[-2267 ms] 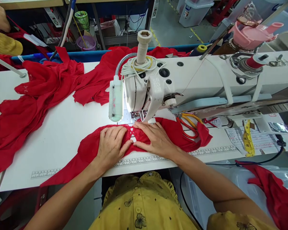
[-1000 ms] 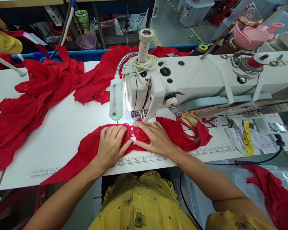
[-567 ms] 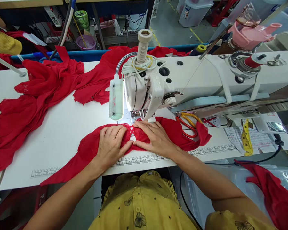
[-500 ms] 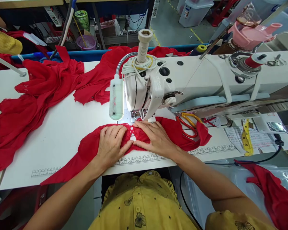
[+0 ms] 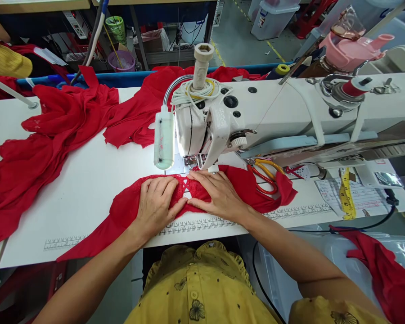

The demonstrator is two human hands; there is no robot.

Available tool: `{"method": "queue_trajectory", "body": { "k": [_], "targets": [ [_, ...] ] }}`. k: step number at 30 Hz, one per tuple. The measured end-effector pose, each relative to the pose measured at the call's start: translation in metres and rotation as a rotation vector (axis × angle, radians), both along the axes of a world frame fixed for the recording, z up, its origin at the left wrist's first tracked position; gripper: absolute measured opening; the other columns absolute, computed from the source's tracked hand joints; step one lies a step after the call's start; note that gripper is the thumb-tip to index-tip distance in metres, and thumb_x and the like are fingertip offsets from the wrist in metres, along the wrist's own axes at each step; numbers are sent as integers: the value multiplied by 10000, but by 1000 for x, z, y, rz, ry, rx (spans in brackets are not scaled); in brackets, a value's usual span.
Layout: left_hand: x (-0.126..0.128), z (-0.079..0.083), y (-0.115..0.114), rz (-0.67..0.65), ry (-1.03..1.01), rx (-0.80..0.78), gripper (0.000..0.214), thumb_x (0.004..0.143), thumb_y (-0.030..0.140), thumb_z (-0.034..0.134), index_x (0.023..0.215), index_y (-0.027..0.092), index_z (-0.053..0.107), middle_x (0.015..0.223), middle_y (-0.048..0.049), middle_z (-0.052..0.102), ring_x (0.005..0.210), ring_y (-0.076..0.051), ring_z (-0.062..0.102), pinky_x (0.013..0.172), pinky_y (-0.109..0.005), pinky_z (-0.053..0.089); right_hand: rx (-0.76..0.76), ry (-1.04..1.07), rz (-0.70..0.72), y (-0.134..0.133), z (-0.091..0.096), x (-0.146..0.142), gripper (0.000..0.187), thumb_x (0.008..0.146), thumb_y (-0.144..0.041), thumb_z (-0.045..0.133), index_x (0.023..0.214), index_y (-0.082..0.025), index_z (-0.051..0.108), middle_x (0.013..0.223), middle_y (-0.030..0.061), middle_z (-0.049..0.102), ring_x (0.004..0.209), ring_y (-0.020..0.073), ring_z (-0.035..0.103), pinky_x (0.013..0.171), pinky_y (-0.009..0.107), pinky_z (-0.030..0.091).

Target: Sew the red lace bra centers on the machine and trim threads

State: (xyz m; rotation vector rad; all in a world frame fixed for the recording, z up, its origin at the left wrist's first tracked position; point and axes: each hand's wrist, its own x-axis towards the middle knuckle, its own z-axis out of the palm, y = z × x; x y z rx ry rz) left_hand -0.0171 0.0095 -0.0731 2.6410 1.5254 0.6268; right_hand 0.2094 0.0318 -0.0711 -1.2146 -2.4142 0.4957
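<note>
A red lace-edged garment piece (image 5: 121, 209) lies on the white sewing table just in front of the sewing machine (image 5: 219, 121). On its left part my left hand (image 5: 157, 200) rests flat, fingers stretched toward the needle area. My right hand (image 5: 218, 193) presses on the right part, fingers extended, a white band on one finger near the presser foot (image 5: 191, 161). Between the hands, crossed red lacing (image 5: 185, 183) spans a small gap in the lace. The needle tip itself is too small to make out.
Red fabric (image 5: 57, 126) is heaped at the left, with more behind the machine. Orange-handled scissors (image 5: 265, 176) lie by the garment's right part. A tape measure (image 5: 347, 193) lies over a written sheet at the right. A printed ruler (image 5: 300, 211) runs along the front edge.
</note>
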Motion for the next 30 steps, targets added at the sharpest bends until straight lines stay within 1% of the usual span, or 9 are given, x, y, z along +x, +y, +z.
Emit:
{"method": "queue_trajectory", "body": {
  "k": [5,9,14,20,23,30],
  "targets": [
    [0,2,0,4,1,1,349,964,413,594,1194,153,564,1181,-119,683,1051,-288,604,921,-448,396,2,-2,-7,-1,1,0,635,931,-537,624,1455,-210,477,1334,106,652,1248,279,564,1074,478,415],
    [0,5,0,-4,17,-29,330,979,389,576,1220,164,570,1200,-112,674,1069,-281,604,918,-454,407,-5,-13,-11,-2,2,0,614,948,-523,603,1453,-201,471,1347,99,644,1262,268,555,1099,452,397],
    [0,4,0,-9,20,-29,257,977,393,579,1174,240,640,1208,-86,666,1084,-281,599,885,-452,406,-3,-1,-10,-1,2,0,633,930,-526,625,1461,-221,465,1325,106,656,1248,282,566,1074,480,414],
    [-1,2,0,-15,18,-23,248,975,377,585,1155,233,676,1208,-101,659,1083,-278,580,898,-451,394,10,-2,-4,0,1,0,626,930,-524,629,1447,-202,483,1331,115,651,1253,279,563,1070,474,414],
    [-1,3,-1,-18,15,-24,263,974,378,587,1177,236,676,1207,-104,657,1081,-278,576,890,-446,394,14,-9,-6,-1,1,0,621,932,-526,626,1432,-182,495,1332,119,650,1249,274,562,1073,467,410],
    [-1,1,-1,-30,66,6,279,979,359,582,1235,299,676,1233,-104,635,1083,-284,559,896,-457,383,10,-9,-4,-1,1,0,614,931,-519,629,1432,-191,492,1347,109,645,1249,270,563,1065,456,409]
  ]
}}
